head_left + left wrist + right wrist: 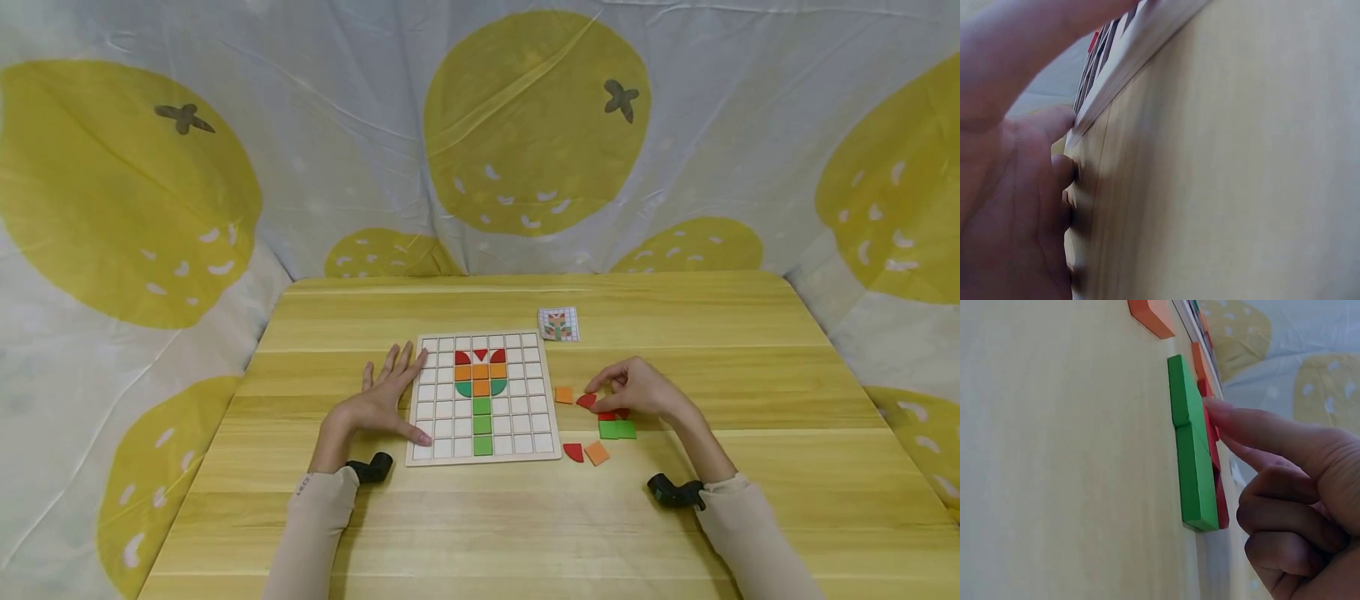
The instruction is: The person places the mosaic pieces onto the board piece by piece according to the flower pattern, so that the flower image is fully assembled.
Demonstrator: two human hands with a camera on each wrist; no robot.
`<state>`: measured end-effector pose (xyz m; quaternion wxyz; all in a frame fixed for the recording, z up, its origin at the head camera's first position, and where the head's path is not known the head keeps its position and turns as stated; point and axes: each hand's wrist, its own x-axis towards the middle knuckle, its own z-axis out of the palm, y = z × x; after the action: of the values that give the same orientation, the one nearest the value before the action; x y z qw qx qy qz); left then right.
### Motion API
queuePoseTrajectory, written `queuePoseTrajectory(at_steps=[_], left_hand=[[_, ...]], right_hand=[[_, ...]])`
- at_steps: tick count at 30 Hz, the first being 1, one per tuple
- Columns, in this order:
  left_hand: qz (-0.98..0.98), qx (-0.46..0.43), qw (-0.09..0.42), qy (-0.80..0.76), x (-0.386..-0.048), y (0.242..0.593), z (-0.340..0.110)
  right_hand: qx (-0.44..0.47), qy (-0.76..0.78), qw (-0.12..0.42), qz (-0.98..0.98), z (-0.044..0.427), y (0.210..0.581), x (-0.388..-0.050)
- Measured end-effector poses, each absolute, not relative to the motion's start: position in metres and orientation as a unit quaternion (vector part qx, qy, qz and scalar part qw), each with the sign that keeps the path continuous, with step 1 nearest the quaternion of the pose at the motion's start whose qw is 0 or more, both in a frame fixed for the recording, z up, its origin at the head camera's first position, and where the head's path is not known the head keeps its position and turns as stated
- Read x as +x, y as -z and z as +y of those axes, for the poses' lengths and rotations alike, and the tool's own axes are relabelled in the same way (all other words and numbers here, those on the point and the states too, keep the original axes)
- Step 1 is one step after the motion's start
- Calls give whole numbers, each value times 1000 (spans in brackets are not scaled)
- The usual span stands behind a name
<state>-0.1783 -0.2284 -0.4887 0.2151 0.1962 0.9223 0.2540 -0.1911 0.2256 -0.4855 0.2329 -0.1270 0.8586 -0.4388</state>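
A white gridded board (525, 425) with a wooden rim lies on the table and bears a tulip-shaped pattern of red, orange, teal and green pieces. My left hand (381, 403) rests on its left edge with fingers spread and thumb on the lower left corner. To the right of the board, my right hand (639, 390) pinches a red quarter-circle piece (586, 401) between thumb and index finger, its other fingers curled in. Two green squares (1194, 456) lie side by side below that hand, with red pieces (1221, 503) right behind them, partly hidden.
An orange square (564, 395) lies near the board's right edge. Closer to me are another red quarter-circle (573, 452) and a tilted orange square (597, 452). A small pattern card (558, 324) lies behind the board's right corner. A fruit-printed cloth (375, 150) hangs behind the table.
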Motion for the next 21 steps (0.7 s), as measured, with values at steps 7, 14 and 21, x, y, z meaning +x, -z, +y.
queuePoseTrajectory(at_steps=[7, 14, 21], left_hand=[[922, 194, 212, -258, -178, 490, -228], [923, 193, 215, -255, -178, 489, -229], [922, 194, 214, -259, -177, 488, -228]], right_hand=[[-144, 441, 219, 858, 218, 488, -190], [-128, 437, 211, 865, 213, 488, -189], [-113, 438, 198, 869, 206, 484, -186]])
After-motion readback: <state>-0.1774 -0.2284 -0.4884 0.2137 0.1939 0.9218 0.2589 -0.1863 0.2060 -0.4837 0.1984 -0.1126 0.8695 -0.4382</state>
